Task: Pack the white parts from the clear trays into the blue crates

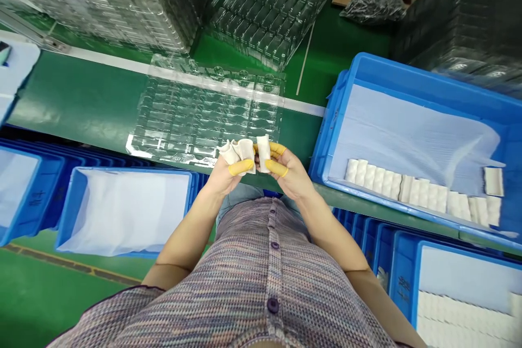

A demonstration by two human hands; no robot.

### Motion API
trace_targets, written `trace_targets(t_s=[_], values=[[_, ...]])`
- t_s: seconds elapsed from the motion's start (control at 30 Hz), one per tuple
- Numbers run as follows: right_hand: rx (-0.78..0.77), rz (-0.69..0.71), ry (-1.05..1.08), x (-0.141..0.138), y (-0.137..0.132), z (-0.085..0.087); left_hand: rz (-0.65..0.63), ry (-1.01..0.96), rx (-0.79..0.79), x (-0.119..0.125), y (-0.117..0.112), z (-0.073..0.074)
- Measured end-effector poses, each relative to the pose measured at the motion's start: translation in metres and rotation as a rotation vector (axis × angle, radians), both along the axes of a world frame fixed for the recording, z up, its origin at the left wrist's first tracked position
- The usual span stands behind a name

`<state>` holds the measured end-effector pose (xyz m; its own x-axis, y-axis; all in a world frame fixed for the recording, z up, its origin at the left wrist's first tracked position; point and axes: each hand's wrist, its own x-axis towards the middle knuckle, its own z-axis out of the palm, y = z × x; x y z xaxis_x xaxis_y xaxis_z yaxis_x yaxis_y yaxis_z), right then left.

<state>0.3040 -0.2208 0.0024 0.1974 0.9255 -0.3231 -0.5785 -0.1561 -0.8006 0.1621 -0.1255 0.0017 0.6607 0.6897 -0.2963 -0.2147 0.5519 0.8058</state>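
Observation:
My left hand and my right hand meet above the near edge of a clear plastic blister tray. Yellow rubber finger cots cover some fingertips on both hands. My left hand grips a crumpled white piece. My right hand pinches a narrow white rectangular piece upright. The material of these pieces cannot be told. Rows of similar ribbed white pieces lie in a blue plastic bin to my right, lined with pale blue sheeting.
Stacks of clear blister trays stand on the green workbench ahead. A black plastic bag lies beyond them. A blue bin with white lining sits lower left. Another blue bin holding white pieces sits lower right.

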Motion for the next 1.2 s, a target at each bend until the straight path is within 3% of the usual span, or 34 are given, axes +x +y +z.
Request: trace_targets(t_s=[0.17, 0.37, 0.57, 0.7, 0.87, 0.97, 1.07, 1.2], values=[[0.022, -0.036, -0.092, -0.001, 0.001, 0.001, -0.020, -0.027, -0.017, 0.002, 0.012, 0.002], [-0.031, 0.129, 0.166, 0.001, 0.003, 0.010, 0.048, -0.061, 0.019, 0.010, 0.032, 0.018], [0.025, 0.126, 0.289, -0.002, 0.013, 0.016, 0.019, -0.060, 0.051, 0.012, 0.038, 0.027], [0.068, 0.073, 0.085, -0.004, 0.013, 0.018, 0.009, -0.087, 0.042, 0.008, 0.039, 0.034], [0.125, -0.138, -0.754, -0.005, 0.013, 0.023, -0.035, -0.129, 0.042, 0.006, 0.039, 0.043], [0.127, -0.072, -1.093, -0.003, 0.012, 0.025, -0.079, -0.151, 0.027, 0.006, 0.042, 0.041], [0.151, -0.021, -1.088, -0.002, 0.011, 0.026, -0.127, -0.157, 0.008, 0.005, 0.045, 0.036], [0.157, 0.010, -0.646, -0.004, 0.010, 0.026, -0.140, -0.195, 0.007, 0.005, 0.047, 0.033]])
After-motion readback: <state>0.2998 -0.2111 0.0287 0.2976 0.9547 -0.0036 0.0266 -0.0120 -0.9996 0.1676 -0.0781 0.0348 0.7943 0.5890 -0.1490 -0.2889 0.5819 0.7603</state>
